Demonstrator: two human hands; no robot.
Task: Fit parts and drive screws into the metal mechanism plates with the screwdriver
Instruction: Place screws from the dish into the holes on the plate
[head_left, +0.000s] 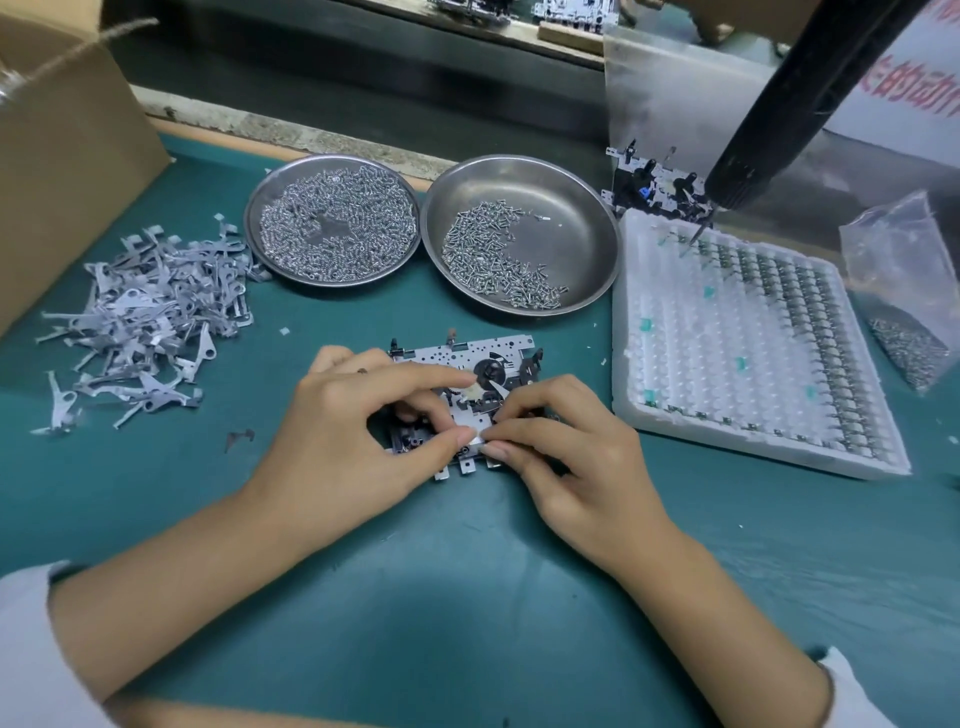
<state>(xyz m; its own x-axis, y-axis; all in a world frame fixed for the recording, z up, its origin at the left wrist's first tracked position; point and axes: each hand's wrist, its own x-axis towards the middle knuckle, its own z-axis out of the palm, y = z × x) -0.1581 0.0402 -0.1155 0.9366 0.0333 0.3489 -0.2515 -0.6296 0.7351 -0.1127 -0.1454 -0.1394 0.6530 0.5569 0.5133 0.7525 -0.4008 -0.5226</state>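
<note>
Mechanism plate (470, 358): one, lying flat on the green mat, under both hands, in front of the two dishes.
Left hand (343, 436): fingers curled over the plate's left half, thumb and forefinger pinching at its near edge.
Right hand (571, 457): fingertips pinching a small metal part (475, 440) at the plate's near edge, touching the left thumb.
Mat (467, 571): green bench cover, bare between the forearms and the near edge; small white scraps scattered on it.
Sleeves: two, white, at the bottom corners.
Metal levers (150, 322): one loose heap, left of the plate, too many to count.
Tray (748, 343): one white foam tray, right of the plate, rows of small parts filling its far and right side; bare pockets on the near left.
Dishes: two steel, rims touching; left dish (332, 221) holds springs, right dish (522, 234) holds screws.
Bag (904, 291): one clear plastic, right of the tray, small metal parts inside.
Second plate (654, 187): one, beyond the tray's far corner.
Screwdriver (779, 98): one, black, hanging tilted, tip above the tray's far edge, held by neither hand.
Box (62, 156): one cardboard, at the left edge, just behind the levers.
Far edge: a worn bench rim (311, 137), then a darker belt (311, 67) with more metal assemblies.
</note>
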